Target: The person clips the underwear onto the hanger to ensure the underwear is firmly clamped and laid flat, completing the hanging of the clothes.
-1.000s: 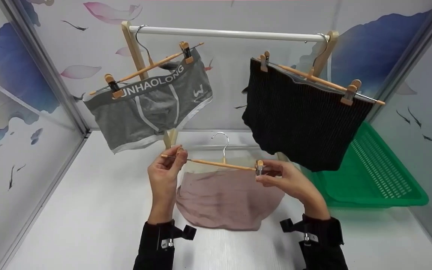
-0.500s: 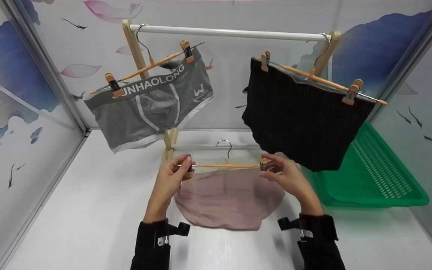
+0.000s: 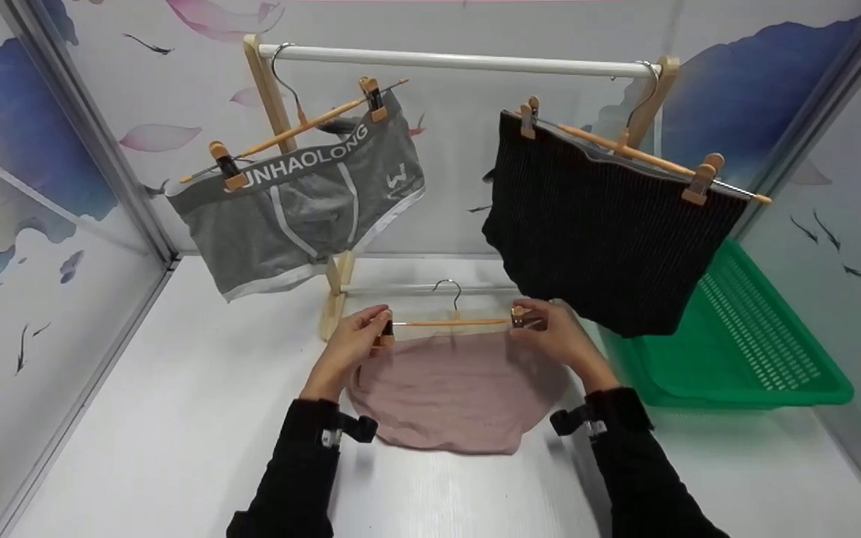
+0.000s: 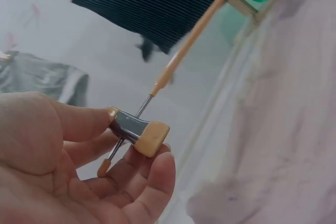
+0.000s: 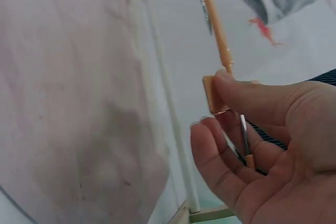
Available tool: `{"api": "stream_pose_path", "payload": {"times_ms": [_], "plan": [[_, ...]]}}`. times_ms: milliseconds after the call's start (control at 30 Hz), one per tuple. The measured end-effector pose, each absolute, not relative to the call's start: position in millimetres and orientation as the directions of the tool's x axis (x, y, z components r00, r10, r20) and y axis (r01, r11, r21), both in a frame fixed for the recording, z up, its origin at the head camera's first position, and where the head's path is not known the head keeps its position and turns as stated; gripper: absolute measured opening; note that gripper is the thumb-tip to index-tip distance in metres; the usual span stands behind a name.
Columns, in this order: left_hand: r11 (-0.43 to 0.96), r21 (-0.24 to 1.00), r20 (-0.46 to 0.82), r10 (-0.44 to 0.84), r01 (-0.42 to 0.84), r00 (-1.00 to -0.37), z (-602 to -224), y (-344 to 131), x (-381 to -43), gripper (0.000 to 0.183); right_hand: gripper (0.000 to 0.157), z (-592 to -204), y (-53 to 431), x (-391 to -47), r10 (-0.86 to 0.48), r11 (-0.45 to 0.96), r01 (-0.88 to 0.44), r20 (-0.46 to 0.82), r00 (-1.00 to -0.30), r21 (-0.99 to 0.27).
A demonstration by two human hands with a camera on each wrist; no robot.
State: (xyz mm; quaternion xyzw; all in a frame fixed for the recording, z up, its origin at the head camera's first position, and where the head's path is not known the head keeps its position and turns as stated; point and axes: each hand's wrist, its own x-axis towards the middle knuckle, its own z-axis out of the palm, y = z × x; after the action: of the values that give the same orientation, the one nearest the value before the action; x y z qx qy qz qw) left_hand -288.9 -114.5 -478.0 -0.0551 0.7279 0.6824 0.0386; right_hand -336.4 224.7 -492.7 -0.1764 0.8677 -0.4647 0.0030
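My left hand (image 3: 352, 344) and right hand (image 3: 554, 335) hold a clip hanger (image 3: 453, 323) level between them, over the upper edge of a pink pair of briefs (image 3: 460, 396) laid on the table. The left thumb and fingers pinch the left clip (image 4: 131, 127), which sits on the metal rod a little in from its wooden tip. On the other side, the right thumb presses the right clip (image 5: 211, 94) with fingers curled behind it. The hanger's metal hook (image 3: 451, 290) points up. In the head view both clips are apart from the pink cloth, overlapping its top corners.
Grey boxer briefs (image 3: 303, 209) hang at the left of a white-barred rack (image 3: 445, 58), black ribbed shorts (image 3: 602, 232) at its right. Both are low in front of the rack's base. A green basket (image 3: 744, 396) stands on the right, partly behind the shorts.
The hanger has gone from tilted to level. My left hand has moved right and down with its clip, and both forearms reach farther forward. The pink briefs lie as before.
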Motion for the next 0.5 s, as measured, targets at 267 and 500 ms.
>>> {"api": "stream_pose_path", "payload": {"times_ms": [267,500], "plan": [[0.144,0.976,-0.166,0.009,-0.163,-0.986,-487.6,-114.6,-318.3,0.045,0.051,-509.5,217.3,-367.9,-0.267,0.539,-0.195,0.054,-0.962,-0.819],[0.408,0.911,-0.088,0.046,-0.062,-0.995,-501.7,-114.8,-330.9,0.041,0.052,-515.4,217.4,-377.4,-0.271,0.542,-0.103,-0.057,-0.961,-0.834]]}}
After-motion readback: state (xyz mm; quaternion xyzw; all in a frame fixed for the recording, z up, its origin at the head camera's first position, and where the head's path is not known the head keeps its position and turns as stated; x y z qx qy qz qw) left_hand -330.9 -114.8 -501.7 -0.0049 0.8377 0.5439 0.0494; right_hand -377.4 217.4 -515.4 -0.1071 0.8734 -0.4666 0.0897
